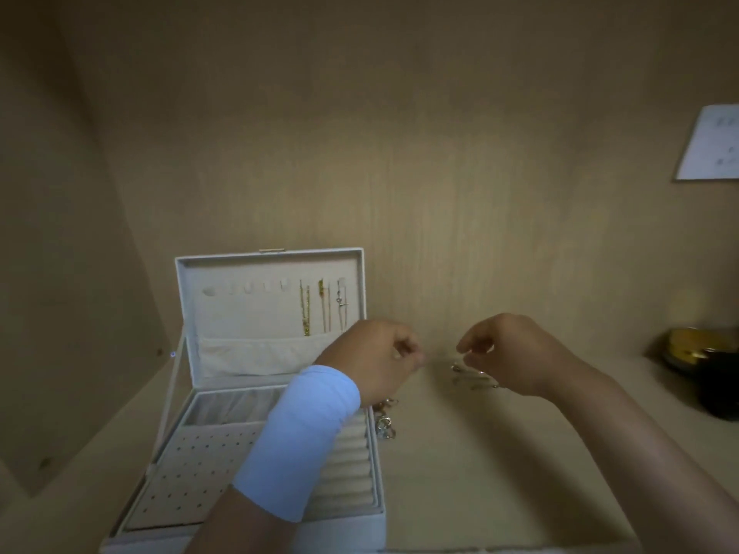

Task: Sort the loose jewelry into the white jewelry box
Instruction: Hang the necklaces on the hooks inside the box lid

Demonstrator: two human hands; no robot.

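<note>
Gold & silver bits are what's left loose: one small tangle (476, 377) lies on the desk (500, 473) under our right hand (516, 353), and a second cluster (386, 423) sits against the right wall of the white jewelry box (379, 489), just below our left hand (380, 353).

Both hands hover close together w/ fingers curled in. The left looks bunched as if pinching sthg thin, and the right's thumb & forefinger are nearly meeting over the tangle. We can't tell if either actually holds a piece, as it's too dim and blurred.

Handling, our guess:
- Pieces are v. light, thin, and likely to snag on each other.
- Chains go limp, so lift by the clasp or one end, not mid-strand.
- Rings & hoops are stiff but slippery, so pinch across the band.
- Pull slowly or the whole knot comes up.

The box stands open, its lid (240, 317) upright, w/ three necklaces (306, 309) hung at the right end and several hooks free. Ring rolls (352, 461) and a holed earring panel (188, 473) fill the tray.

The desk is pale wood-grain and smooth, so small bits could skid. It sits in a boxed-in nook of matching panels w/ poor light. A paper sheet (708, 143) is on the wall at right, w/ a dark bowl (704, 353) below it.
</note>
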